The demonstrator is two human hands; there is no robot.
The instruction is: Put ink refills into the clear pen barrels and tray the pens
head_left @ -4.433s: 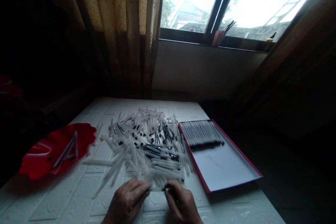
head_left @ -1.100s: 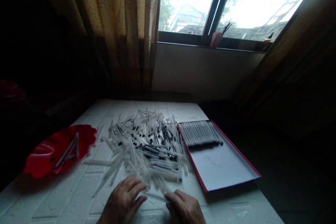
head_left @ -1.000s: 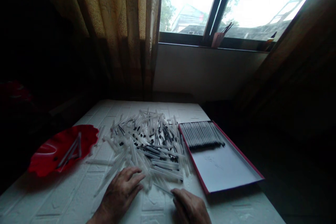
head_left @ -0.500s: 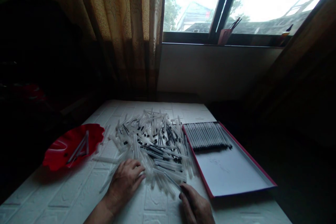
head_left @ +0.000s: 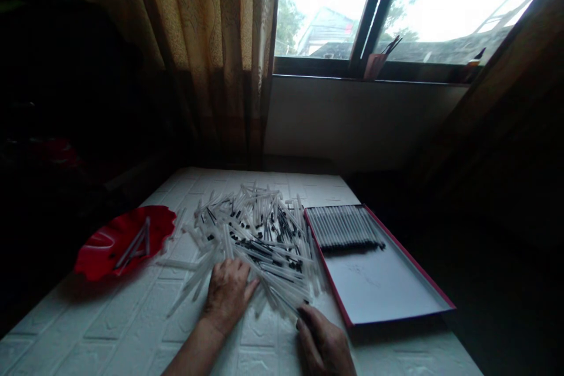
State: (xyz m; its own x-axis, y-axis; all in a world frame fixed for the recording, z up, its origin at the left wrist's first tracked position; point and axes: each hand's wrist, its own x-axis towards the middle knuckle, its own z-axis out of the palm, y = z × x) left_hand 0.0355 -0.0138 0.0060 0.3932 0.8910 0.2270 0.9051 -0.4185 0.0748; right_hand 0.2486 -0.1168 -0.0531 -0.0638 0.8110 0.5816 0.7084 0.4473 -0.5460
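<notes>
A loose pile of clear pen barrels, dark refills and small black pen parts (head_left: 264,235) covers the middle of the white table. My left hand (head_left: 229,294) rests on the near edge of this pile, its thumb apart from its curled fingers; the fingertips are partly hidden, and I see nothing held. Closer to the table's front, my right hand (head_left: 325,338) is closed around the lower end of a pen (head_left: 284,301), which points up and left over the pile. To its right, a red-edged box lid (head_left: 374,291) carries a neat row of pens (head_left: 346,228) at its far end.
A red scalloped bowl (head_left: 99,252) with a few clear barrels inside stands at the left. The white brick-patterned table (head_left: 127,329) ends just past the lid. Behind are a curtain (head_left: 207,41) and a window ledge with a pink cup (head_left: 374,66).
My left hand has moved right and forward, further onto the pile. My right hand stays near the same spot, still holding the pen. The view has shifted slightly.
</notes>
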